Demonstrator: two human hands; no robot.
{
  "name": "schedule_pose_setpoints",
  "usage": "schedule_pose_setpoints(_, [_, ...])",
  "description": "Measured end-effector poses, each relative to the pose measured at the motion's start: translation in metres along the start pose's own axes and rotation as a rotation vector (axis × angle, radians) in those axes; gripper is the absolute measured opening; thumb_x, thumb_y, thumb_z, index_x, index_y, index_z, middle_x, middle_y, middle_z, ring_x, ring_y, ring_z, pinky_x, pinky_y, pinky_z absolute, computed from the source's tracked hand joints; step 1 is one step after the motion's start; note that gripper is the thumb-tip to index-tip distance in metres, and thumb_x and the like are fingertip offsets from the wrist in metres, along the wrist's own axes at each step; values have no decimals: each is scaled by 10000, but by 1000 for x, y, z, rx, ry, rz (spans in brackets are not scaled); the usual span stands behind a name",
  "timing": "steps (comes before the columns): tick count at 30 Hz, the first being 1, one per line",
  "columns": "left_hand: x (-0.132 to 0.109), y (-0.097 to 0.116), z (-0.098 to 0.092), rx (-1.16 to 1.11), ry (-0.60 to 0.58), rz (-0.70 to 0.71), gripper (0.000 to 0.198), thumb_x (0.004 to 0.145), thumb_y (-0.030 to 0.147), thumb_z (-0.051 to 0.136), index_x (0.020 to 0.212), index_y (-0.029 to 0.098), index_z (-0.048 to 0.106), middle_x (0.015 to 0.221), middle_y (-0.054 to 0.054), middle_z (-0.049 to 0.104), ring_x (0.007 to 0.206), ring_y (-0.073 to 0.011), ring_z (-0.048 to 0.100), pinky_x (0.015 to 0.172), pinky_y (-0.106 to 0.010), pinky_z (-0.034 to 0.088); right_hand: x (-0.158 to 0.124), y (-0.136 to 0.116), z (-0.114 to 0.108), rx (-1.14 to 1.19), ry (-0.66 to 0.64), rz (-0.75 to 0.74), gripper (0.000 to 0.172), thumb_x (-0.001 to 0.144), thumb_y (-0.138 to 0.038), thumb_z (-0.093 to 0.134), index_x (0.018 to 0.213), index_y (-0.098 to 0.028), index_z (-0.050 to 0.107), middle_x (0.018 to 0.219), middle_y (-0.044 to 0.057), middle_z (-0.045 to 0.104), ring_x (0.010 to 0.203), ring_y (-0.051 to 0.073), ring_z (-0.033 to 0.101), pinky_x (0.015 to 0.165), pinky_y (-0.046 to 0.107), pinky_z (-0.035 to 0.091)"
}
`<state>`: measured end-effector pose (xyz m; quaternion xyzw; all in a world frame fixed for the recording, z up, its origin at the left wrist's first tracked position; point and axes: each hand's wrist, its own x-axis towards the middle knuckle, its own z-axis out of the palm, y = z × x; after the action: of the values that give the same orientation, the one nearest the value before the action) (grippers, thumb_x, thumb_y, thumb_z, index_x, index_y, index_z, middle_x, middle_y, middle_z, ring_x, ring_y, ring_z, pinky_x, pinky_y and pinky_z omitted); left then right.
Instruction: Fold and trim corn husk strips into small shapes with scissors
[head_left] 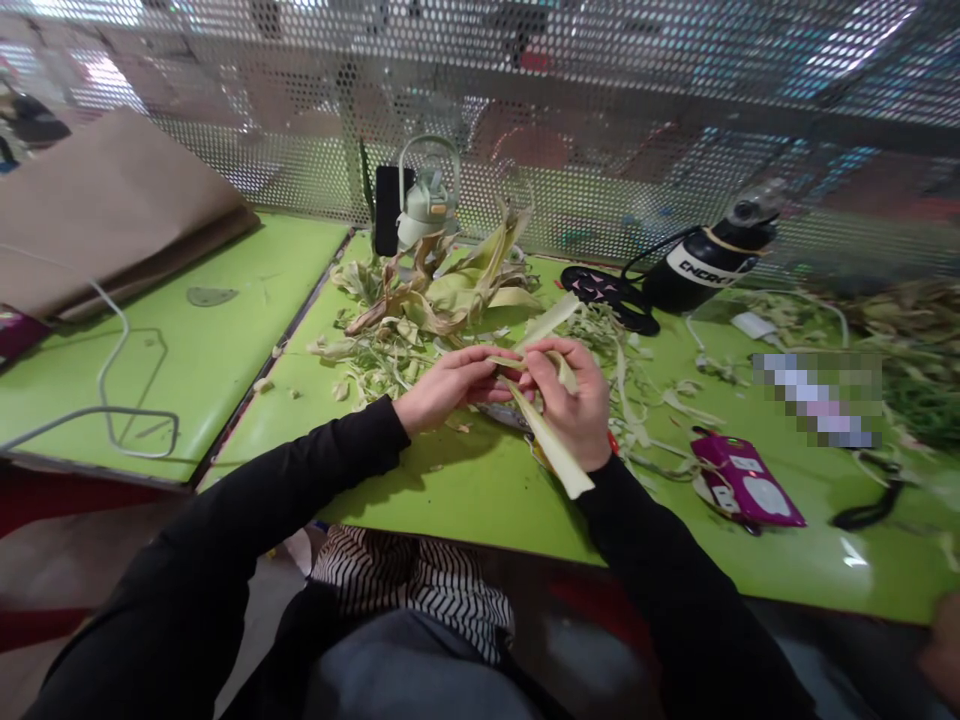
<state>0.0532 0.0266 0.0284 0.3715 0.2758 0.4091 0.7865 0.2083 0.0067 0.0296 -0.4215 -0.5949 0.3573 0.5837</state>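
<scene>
Biggest first: grey perforated metal screen [262, 150] spans the back of your bench. In front of it, glossy lime-green tabletop [465, 480], split by a dark seam on your left. Large folded brown paper sheet [112, 200] lies left of that seam.

Loose heap of pale green and tan dry husks [457, 290] sits ahead of your hands, shreds scattered around it. Black cylindrical bottle with a white lettered band [686, 270] leans tilted at right rear, near the screen. Pale green bottle with a loop handle [427, 205] stands upright behind the heap.

Your right hand [574, 400] and left hand [454, 380] meet just this side of the heap, above the tabletop. Purple flat pouch with white patches [746, 480] lies right of your right hand. Black rectangular phone [386, 205] is propped upright beside the pale green bottle.

Smallest: flat pale yellow-green husk strip [551, 440], between your hands, one end slanting down across your right palm. Left thumb and fingers pinch it; right thumb and forefinger grip it close by. Whether the piece jutting out behind is the same strip, can't tell.
</scene>
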Motion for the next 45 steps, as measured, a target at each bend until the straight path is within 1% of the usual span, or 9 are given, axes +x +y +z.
schedule_pose_setpoints(7, [1, 4, -6, -102, -6, 74, 264, 887, 37, 456, 1020, 99, 676, 863, -67, 725, 725, -104, 701, 839, -278, 578, 0, 9, -1, -280, 56, -142, 137, 856, -366, 709, 904, -246, 666, 857, -10, 693, 733, 140, 658, 685, 301, 545])
schedule_pose_setpoints(12, [0, 3, -6, -55, 39, 99, 99, 877, 185, 644, 947, 119, 669, 886, -28, 701, 678, -68, 659, 804, -268, 567, 0, 7, -2, -278, -73, -170, 79, 873, -290, 676, 929, -241, 650, 920, 4, 697, 793, 149, 666, 743, 317, 550])
schedule_pose_setpoints(18, [1, 9, -7, -71, 73, 77, 112, 881, 75, 588, 959, 120, 654, 794, -10, 690, 663, -71, 665, 817, -277, 565, 6, 3, -12, -448, -202, -378, 90, 861, -204, 646, 946, -233, 645, 956, 40, 679, 902, 199, 658, 824, 373, 546])
schedule_pose_setpoints(22, [0, 12, -9, -38, 22, 75, 172, 888, 25, 547, 983, 120, 654, 823, -28, 719, 683, -86, 698, 806, -265, 569, 9, -1, -14, -606, -82, -479, 124, 899, -247, 638, 1004, -249, 704, 1066, 68, 691, 1048, 228, 648, 932, 413, 525])
schedule_pose_setpoints(26, [1, 9, -9, 22, 32, 80, 169, 939, 55, 504, 951, 116, 661, 897, -54, 742, 674, -69, 696, 780, -238, 568, 10, -6, -17, -623, -85, -331, 178, 944, -260, 563, 1019, -246, 723, 1004, 47, 750, 929, 214, 700, 857, 393, 554])
schedule_pose_setpoints(30, [1, 8, -7, 28, 81, 129, 166, 939, 37, 509, 917, 112, 655, 752, 5, 689, 633, -40, 666, 762, -198, 566, 13, -7, -23, -703, -171, -268, 194, 945, -255, 547, 1018, -214, 722, 1006, 61, 761, 893, 224, 704, 812, 388, 556])
schedule_pose_setpoints(34, [1, 11, -4, -1, 154, 90, 179, 964, 44, 461, 912, 115, 617, 720, 15, 666, 611, -41, 664, 726, -191, 572, 15, -3, -24, -794, -335, -435, 247, 972, -327, 538, 1123, -220, 702, 1001, 87, 742, 890, 229, 683, 773, 386, 554])
schedule_pose_setpoints(38, [0, 14, -1, -41, 196, 21, 209, 955, 7, 422, 898, 111, 594, 732, 2, 662, 580, -32, 639, 676, -168, 552, 13, 1, -21, -866, -347, -626, 245, 974, -284, 539, 1160, -223, 686, 930, 87, 718, 863, 225, 651, 755, 378, 544])
schedule_pose_setpoints(45, [1, 11, -2, -82, 147, -13, 139, 904, 16, 491, 877, 105, 594, 724, 12, 631, 595, -37, 598, 703, -195, 527, 12, 0, -21, -862, -386, -654, 196, 968, -241, 540, 1082, -217, 698, 928, 85, 701, 865, 219, 638, 745, 361, 524])
